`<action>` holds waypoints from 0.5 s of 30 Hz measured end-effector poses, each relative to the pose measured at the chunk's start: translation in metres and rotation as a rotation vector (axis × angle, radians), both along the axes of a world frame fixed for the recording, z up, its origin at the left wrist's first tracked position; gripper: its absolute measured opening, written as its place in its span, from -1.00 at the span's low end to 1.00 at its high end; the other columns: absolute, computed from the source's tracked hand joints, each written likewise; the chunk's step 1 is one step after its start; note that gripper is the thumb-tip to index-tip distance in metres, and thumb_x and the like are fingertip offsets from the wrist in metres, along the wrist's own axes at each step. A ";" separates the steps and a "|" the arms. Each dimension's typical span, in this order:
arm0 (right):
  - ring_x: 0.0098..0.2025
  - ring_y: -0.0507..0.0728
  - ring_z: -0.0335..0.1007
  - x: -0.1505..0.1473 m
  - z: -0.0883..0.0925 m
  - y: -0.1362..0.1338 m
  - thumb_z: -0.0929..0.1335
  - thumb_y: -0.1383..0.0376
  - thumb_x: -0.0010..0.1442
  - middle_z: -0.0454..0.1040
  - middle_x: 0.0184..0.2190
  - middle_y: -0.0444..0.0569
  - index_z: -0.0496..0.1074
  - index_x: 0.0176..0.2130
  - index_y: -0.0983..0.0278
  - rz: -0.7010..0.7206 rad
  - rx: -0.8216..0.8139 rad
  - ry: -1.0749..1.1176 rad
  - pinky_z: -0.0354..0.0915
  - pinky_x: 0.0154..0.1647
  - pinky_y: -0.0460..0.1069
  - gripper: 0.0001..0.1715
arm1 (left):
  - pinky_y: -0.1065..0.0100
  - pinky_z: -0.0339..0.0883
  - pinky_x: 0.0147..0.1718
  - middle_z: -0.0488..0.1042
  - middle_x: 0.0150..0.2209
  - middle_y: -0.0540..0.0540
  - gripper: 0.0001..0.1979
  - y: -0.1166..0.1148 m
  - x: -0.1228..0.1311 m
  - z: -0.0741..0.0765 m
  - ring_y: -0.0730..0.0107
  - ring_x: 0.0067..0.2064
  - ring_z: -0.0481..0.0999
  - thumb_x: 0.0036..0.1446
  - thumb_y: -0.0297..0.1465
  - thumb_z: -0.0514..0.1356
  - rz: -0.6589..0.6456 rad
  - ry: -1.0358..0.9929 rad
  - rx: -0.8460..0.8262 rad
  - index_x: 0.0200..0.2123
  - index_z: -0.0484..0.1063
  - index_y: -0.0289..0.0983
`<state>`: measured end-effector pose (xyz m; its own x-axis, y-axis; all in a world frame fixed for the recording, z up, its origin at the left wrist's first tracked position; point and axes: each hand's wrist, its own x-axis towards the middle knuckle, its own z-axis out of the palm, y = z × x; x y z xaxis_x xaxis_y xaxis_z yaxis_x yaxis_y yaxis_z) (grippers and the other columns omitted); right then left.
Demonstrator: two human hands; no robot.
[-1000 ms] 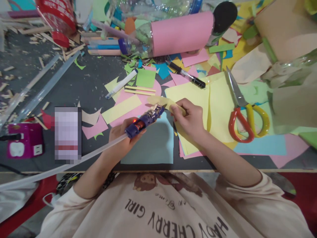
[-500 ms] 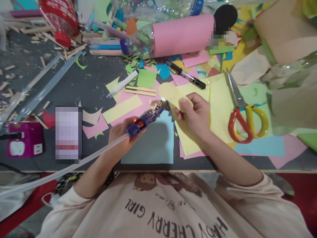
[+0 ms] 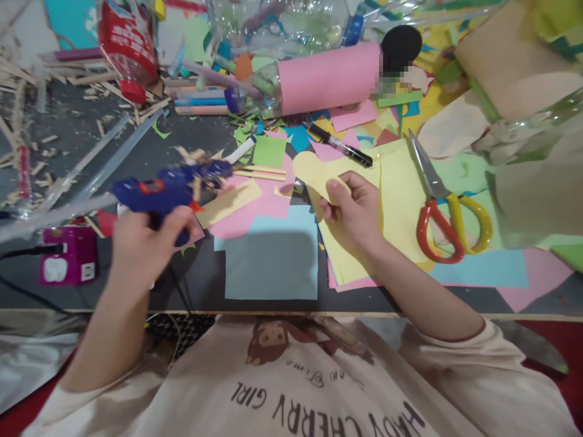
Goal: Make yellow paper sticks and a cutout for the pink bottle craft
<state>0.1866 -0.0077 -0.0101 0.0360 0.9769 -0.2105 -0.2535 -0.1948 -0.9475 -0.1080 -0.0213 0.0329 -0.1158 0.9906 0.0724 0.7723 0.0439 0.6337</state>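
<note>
My left hand (image 3: 141, 249) is wrapped round the handle of a blue hot glue gun (image 3: 157, 193), slightly blurred, over the left half of the table. A long translucent glue stick (image 3: 59, 217) trails from its back end, and wood shavings cling about its nozzle. In my right hand (image 3: 353, 206), thumb and fingers pinch a pale yellow paper cutout (image 3: 314, 173) with a rounded end. That hand is above a stack of yellow paper (image 3: 401, 176). Between my hands lies a light blue paper sheet (image 3: 273, 261), partly in shadow.
Scissors (image 3: 439, 206) with red and yellow handles lie on the right. A black marker (image 3: 341, 145) and a pink-wrapped bottle (image 3: 328, 79) are farther back. A red-labelled bottle (image 3: 130, 42), wood scraps and a purple charger block (image 3: 68, 255) with a cable are at left.
My left hand has swung the glue gun left, away from the yellow cutout, and now hides most of the phone. My right hand stays nearly in place with the cutout.
</note>
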 end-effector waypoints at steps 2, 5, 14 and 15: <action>-0.71 -0.10 0.22 0.000 0.001 0.000 0.46 -0.07 0.03 0.30 -0.70 -0.30 0.20 -0.48 0.21 0.006 0.003 -0.012 0.10 -0.72 -0.16 -0.49 | 0.32 0.39 -0.47 0.32 -0.67 0.11 -0.39 0.024 -0.027 -0.002 0.59 -0.60 0.24 -0.03 0.15 0.21 0.111 -0.113 -0.012 -0.37 0.40 -0.35; -0.71 -0.10 0.24 0.001 0.002 0.000 0.46 -0.09 0.01 0.35 -0.68 -0.29 0.22 -0.48 0.21 0.013 0.005 -0.037 0.12 -0.72 -0.16 -0.48 | 0.19 0.42 -0.42 0.22 -0.68 0.15 -0.37 0.067 -0.057 -0.012 0.64 -0.60 0.22 -0.04 0.17 0.22 0.191 -0.234 -0.114 -0.32 0.31 -0.33; -0.71 -0.10 0.23 0.000 -0.001 0.002 0.47 -0.09 0.00 0.37 -0.67 -0.29 0.23 -0.48 0.21 0.016 -0.011 -0.007 0.12 -0.72 -0.16 -0.48 | -0.04 0.45 -0.16 0.31 -0.54 0.13 -0.75 0.120 -0.040 -0.035 0.72 -0.57 0.26 0.15 -0.26 0.12 0.225 -0.434 -0.488 -0.23 0.25 -0.34; -0.72 -0.10 0.23 0.000 -0.001 0.002 0.47 -0.09 -0.01 0.38 -0.67 -0.29 0.23 -0.48 0.21 0.018 -0.014 -0.003 0.13 -0.71 -0.16 -0.48 | -0.06 0.45 -0.14 0.35 -0.53 0.09 -0.72 0.118 -0.038 -0.035 0.68 -0.55 0.31 0.14 -0.25 0.12 0.257 -0.398 -0.502 -0.23 0.27 -0.36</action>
